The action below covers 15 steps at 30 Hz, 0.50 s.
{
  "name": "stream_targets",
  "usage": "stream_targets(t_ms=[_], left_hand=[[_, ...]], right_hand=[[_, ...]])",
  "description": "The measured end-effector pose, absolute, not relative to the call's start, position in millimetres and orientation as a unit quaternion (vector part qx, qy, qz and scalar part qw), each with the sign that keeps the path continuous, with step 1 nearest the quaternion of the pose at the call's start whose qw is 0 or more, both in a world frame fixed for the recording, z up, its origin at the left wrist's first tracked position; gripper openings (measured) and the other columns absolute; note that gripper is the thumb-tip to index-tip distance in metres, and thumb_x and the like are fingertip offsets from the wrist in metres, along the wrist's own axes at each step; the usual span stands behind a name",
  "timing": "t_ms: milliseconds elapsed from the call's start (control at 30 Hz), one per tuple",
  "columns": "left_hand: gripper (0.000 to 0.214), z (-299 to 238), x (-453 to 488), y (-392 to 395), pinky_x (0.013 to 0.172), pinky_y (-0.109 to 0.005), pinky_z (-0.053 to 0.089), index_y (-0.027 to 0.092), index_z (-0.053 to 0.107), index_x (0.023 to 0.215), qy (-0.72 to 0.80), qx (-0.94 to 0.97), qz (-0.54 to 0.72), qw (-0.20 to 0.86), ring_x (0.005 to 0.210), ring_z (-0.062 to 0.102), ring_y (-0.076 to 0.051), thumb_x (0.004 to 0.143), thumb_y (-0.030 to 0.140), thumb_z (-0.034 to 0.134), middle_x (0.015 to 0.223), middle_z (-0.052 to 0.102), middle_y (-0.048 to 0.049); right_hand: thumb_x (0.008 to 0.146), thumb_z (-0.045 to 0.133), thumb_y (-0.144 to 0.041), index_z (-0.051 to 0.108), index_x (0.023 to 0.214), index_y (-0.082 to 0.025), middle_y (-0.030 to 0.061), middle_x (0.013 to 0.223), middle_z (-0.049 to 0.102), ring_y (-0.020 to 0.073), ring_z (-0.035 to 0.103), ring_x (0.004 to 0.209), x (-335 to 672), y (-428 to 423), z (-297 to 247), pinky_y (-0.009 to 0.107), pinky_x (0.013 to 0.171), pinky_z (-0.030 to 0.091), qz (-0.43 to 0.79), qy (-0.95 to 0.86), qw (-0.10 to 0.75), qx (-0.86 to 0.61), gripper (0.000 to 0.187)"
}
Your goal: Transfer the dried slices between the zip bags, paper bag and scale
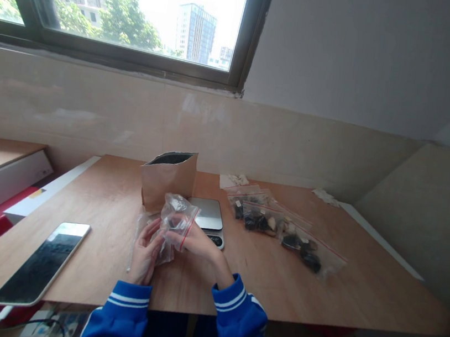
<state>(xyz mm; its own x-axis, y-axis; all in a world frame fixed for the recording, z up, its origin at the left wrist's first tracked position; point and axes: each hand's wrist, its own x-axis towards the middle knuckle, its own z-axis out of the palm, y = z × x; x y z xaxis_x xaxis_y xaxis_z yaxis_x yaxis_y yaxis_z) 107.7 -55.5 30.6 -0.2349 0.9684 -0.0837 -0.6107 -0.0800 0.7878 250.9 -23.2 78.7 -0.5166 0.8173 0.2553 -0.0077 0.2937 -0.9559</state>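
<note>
A clear zip bag (178, 206) with a red seal line is crumpled between my hands. My left hand (146, 252) is closed on the bag's lower left side, thumb and fingers pinching the plastic. My right hand (200, 240) reaches in through the mouth, with the red line across the back of the hand. Through the plastic, its thumb and fingers look apart, and I make out nothing in them. More clear plastic (164, 256) lies under the hands. Just behind stands an open brown paper pouch (169, 177). A small digital scale (209, 215) is partly hidden by my right hand.
Several zip bags (262, 218) with dark and pale pieces lie on the right of the wooden table (268, 280). A phone (42, 263) with a white cable (0, 318) rests at the left front. Crumpled white tissue (325, 197) lies by the wall.
</note>
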Motion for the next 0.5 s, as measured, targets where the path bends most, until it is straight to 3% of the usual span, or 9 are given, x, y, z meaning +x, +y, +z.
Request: stream_targets(t_ms=[133, 300, 500], left_hand=[[0.035, 27.9, 107.6, -54.4, 0.073, -0.019, 0.051, 0.014, 0.067, 0.091, 0.376, 0.227, 0.697, 0.566, 0.078, 0.066, -0.013, 0.059, 0.014, 0.079, 0.086, 0.070, -0.0020], [0.032, 27.5, 106.9, -53.8, 0.071, -0.018, 0.050, 0.012, 0.069, 0.086, 0.378, 0.219, 0.695, 0.571, 0.077, 0.066, -0.012, 0.057, 0.019, 0.081, 0.086, 0.071, -0.0040], [0.028, 25.7, 105.9, -53.2, 0.072, -0.023, 0.051, 0.011, 0.068, 0.077, 0.356, 0.217, 0.690, 0.591, 0.075, 0.066, -0.014, 0.055, 0.022, 0.083, 0.081, 0.072, -0.0046]], right_hand=[[0.076, 0.069, -0.034, 0.058, 0.115, -0.023, 0.0060, 0.113, 0.060, 0.0208, 0.057, 0.106, 253.8, -25.8, 77.0, 0.037, 0.095, 0.042, 0.494, -0.717, 0.392, -0.296, 0.042], [0.073, 0.071, -0.033, 0.056, 0.121, -0.026, 0.0062, 0.118, 0.059, 0.0213, 0.055, 0.111, 257.4, -26.8, 75.7, 0.039, 0.099, 0.040, 0.510, -0.713, 0.396, -0.275, 0.051], [0.070, 0.073, -0.033, 0.060, 0.110, -0.022, 0.0053, 0.105, 0.064, 0.0209, 0.061, 0.100, 255.9, -23.0, 68.7, 0.040, 0.095, 0.044, 0.543, -0.667, 0.417, -0.295, 0.043]])
